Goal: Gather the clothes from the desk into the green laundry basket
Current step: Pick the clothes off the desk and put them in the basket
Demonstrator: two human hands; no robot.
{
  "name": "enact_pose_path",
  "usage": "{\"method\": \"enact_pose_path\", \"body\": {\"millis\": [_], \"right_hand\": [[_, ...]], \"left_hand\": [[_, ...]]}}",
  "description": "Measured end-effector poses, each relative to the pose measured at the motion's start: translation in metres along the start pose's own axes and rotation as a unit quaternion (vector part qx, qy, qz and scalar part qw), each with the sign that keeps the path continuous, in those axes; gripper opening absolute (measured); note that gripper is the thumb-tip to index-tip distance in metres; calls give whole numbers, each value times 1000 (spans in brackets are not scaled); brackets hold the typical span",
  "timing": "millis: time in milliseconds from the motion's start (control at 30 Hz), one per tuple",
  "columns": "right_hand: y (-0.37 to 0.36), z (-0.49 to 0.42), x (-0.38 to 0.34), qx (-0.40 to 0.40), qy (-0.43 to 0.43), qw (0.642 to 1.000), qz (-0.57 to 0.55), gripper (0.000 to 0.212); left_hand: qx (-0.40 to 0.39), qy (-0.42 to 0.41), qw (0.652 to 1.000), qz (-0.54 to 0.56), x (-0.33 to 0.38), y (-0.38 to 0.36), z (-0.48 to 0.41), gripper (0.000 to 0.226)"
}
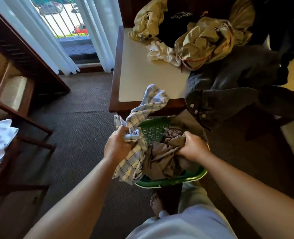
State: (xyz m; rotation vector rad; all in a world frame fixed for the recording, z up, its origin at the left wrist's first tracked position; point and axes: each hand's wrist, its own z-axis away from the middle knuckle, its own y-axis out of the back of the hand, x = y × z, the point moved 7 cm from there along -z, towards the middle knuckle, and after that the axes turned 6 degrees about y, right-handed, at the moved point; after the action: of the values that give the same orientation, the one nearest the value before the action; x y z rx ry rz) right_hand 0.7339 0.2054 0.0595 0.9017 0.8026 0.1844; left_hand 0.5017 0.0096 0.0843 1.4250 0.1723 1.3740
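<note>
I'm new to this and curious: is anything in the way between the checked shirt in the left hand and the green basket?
Nothing visible. The checked shirt, gripped by the left hand, drapes over the left rim of the green basket; the brown garment the right hand holds lies inside, beside it.

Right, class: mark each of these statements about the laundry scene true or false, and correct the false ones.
1. The left hand grips a plaid shirt. True.
2. The green basket stands on the desk. False: it stands on the carpet in front of the desk.
3. The right hand grips a grey-brown garment lying in the basket. True.
4. No clothes are left on the desk. False: a tan garment, a white cloth and a dark denim shirt lie there.
</note>
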Motion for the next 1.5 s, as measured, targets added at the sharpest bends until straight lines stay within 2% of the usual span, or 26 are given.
{"method": "enact_pose_path", "body": {"millis": [233, 467, 600, 767, 1033, 1233, 1500], "right_hand": [[-36, 10, 25, 2, -63, 998, -24, 58], [-48, 27, 27, -38, -55, 996, -55, 52], [-54, 34, 25, -47, -43, 996, -68, 53], [-59, 40, 19, -59, -26, 994, -89, 61], [-52, 40, 9, -45, -9, 989, -143, 56], [-46, 36, 7, -42, 2, 986, -163, 54], [-44, 37, 13, -47, -9, 984, -169, 57]], "left_hand": [[-28, 10, 1000, -10, -21, -3, 24, 39], [-40, 5, 999, -27, -19, -13, 30, 42], [-96, 17, 993, -68, -18, -30, 33, 42], [-161, -13, 981, -110, -9, -51, 39, 41], [-156, -84, 973, -150, 28, -59, 30, 67], [-134, -122, 978, -102, 58, -60, 17, 84], [-112, -133, 980, -98, 70, -63, 20, 61]]}}
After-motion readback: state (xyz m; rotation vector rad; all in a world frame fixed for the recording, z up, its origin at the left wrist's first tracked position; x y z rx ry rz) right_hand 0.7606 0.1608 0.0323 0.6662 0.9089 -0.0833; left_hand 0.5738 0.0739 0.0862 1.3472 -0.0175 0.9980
